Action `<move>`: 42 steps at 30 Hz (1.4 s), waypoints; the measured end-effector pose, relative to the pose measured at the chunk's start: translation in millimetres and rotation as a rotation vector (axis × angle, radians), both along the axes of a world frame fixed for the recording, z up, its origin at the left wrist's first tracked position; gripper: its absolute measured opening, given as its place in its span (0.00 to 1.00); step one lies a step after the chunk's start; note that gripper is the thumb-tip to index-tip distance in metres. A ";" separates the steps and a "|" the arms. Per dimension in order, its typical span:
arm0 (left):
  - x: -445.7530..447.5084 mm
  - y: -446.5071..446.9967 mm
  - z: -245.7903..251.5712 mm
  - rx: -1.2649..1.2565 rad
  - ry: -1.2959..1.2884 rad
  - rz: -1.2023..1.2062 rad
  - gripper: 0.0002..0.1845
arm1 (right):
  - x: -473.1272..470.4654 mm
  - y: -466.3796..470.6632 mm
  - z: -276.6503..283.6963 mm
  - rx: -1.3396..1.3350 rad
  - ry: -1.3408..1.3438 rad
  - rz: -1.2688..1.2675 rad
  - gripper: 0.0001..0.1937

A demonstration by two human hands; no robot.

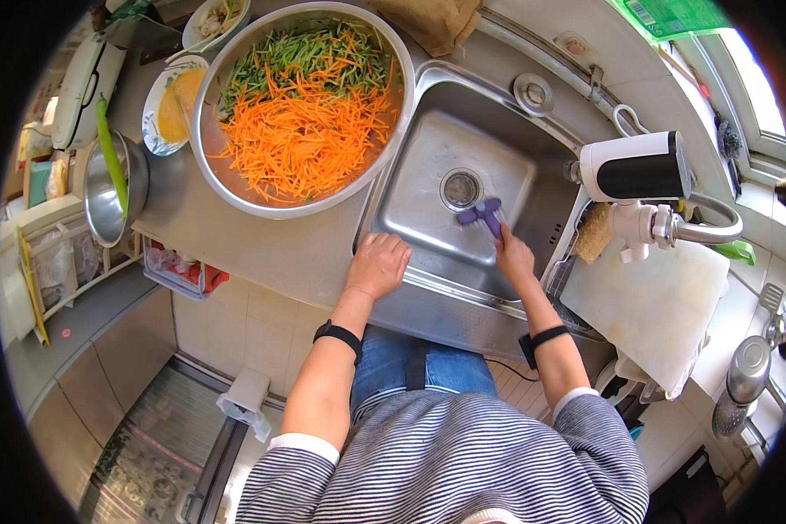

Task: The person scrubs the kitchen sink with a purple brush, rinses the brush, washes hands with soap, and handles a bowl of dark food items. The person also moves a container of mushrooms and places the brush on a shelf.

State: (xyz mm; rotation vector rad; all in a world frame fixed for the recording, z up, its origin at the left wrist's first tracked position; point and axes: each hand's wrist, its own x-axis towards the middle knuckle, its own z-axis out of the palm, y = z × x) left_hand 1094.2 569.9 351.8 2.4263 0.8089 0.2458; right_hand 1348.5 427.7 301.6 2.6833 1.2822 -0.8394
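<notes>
My right hand grips the handle of a purple peeler. Its wide head, somewhat blurred, is over the floor of the stainless steel sink, beside the drain strainer. My left hand rests on the sink's front left rim, fingers curled together, with nothing seen in it. To the left of the sink, a large steel basin holds shredded carrot in its near part and shredded green vegetable, perhaps cucumber, in its far part.
A white faucet with a curved spout stands right of the sink, above a white cutting board. Left of the basin are a plate of beaten egg and a tilted steel bowl with a green pepper across it.
</notes>
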 end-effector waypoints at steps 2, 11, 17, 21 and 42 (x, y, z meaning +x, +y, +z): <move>0.0 0.0 0.4 0.004 0.002 -0.007 0.08 | 2.4 17.0 -12.1 0.079 -0.027 0.033 0.20; 0.8 0.2 0.1 0.016 -0.002 -0.017 0.08 | 43.2 19.7 13.7 -0.252 -0.123 0.131 0.20; 1.8 1.2 1.0 0.032 0.003 -0.018 0.07 | 41.6 48.2 -25.9 0.087 -0.028 -0.089 0.21; 1.5 0.8 1.4 0.001 0.029 -0.017 0.07 | 53.6 50.6 -46.2 0.319 0.045 -0.521 0.20; 2.6 2.4 2.8 0.011 0.008 -0.015 0.07 | -25.1 74.4 -48.4 0.180 0.445 -0.565 0.19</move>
